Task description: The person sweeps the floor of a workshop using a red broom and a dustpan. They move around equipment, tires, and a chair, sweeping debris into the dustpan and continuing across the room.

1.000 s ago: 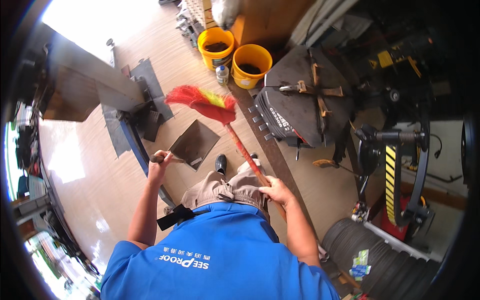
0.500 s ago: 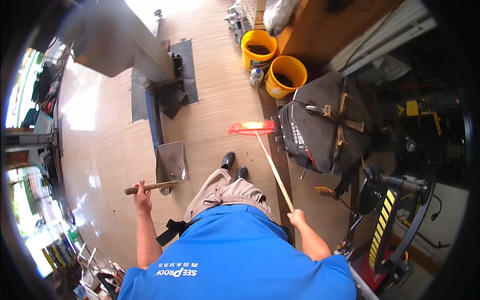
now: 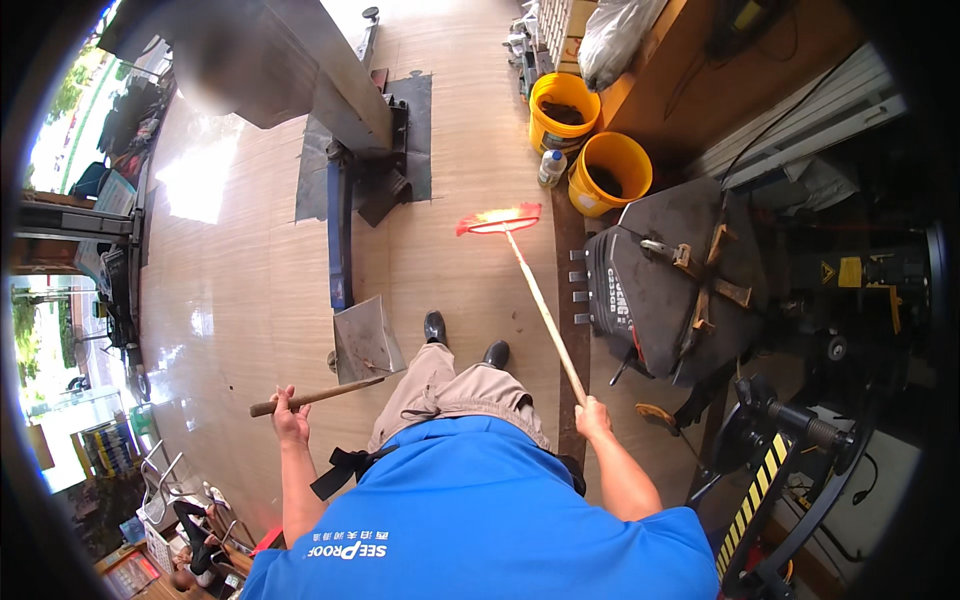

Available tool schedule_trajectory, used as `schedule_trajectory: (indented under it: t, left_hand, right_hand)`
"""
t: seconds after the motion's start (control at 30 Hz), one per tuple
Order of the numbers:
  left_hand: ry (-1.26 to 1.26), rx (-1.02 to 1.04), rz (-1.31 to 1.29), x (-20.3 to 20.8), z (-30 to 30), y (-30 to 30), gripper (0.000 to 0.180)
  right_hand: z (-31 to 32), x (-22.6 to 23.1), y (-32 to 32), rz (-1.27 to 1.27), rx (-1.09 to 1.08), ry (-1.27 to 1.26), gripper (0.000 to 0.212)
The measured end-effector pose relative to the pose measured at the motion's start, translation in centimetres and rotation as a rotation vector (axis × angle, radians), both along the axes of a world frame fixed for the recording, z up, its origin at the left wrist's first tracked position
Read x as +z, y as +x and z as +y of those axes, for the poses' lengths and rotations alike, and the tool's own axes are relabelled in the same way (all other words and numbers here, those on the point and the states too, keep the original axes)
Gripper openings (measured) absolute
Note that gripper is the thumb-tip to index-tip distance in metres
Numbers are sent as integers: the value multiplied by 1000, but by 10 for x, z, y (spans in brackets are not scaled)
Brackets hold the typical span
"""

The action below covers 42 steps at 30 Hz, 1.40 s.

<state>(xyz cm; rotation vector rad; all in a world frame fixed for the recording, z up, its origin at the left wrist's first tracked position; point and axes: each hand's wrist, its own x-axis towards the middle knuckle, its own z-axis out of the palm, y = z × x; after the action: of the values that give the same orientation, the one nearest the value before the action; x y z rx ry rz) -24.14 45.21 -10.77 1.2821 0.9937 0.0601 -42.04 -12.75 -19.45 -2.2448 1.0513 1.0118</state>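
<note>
Left fingers hold a dustpan, right fingers a broom.

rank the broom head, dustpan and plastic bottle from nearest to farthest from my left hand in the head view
1. Dustpan: held in the left hand
2. Broom head: ahead, to the right
3. Plastic bottle: farther ahead, beside the yellow buckets

Floor around me pale, wood-look, glossy; bright glare patch off to my left. Dark brown strip runs along floor, my right. Grey post on dark mat, ahead-left. Daylight through bright openings, far left; white-framed chair low in that corner. Brown panel ahead-right, pale slatted section beside it. My right side dim; dark flat-topped machine there.
</note>
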Motion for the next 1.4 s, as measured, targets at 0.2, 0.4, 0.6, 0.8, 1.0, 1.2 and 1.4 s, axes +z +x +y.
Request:
schedule_trajectory:
  t: [0.2,0.4,0.6,0.8,1.0,1.2,1.4]
  left_hand:
    - [-27,-29,21,-12,10,37,29]
    - [-60,-124,-44,4,34,73,27]
    - [-35,-229,-141,30,31,95,17]
    - [-41,-269,-203,13,56,95,12]
    - [3,-425,-72,-2,66,141,16]
    - [44,-561,43,-19,77,180,21]
    - [54,-663,77,-45,57,177,22]
  right_hand:
    - [14,-72,129,-359,-23,112,35]
    - [19,-97,276,-186,-94,28,25]
    - [40,-75,211,-220,5,106,31]
    - [55,6,89,-117,-44,224,35]
    - [38,-51,122,-311,-111,68,31]
    - [70,-38,139,-79,-480,211,26]
    - [113,24,34,-34,-448,220,40]
